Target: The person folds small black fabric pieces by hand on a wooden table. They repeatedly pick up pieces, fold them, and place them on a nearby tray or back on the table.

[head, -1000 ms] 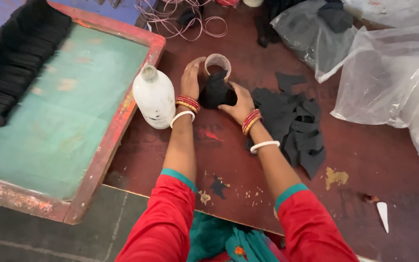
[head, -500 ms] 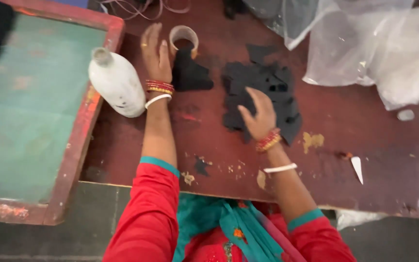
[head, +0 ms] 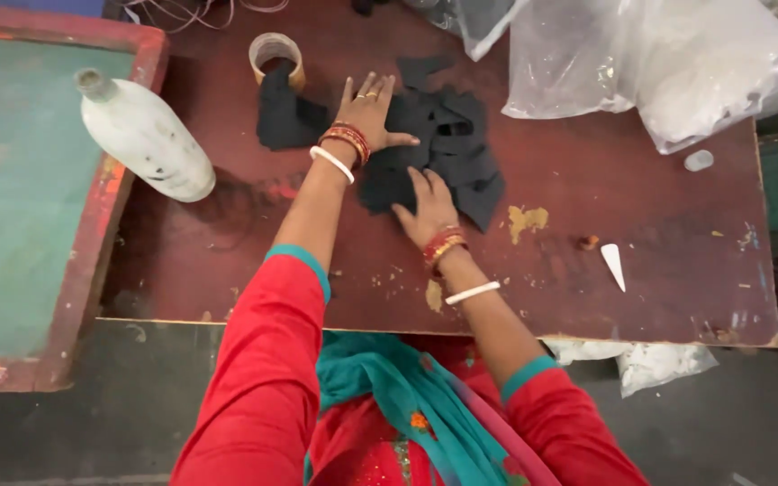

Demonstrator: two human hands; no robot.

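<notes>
Here, black fabric pieces (head: 461,153) under spread fingers (head: 373,90).

Both hands have let go of the black wad they held at the cup (head: 276,56) a second ago; that wad (head: 285,115) now lies on the table near the cup. The left hand (head: 369,110) has moved from beside the cup to rest flat on the pile of black pieces (head: 447,148), and the right hand (head: 425,209) presses the pile's near edge with spread fingers.
</notes>
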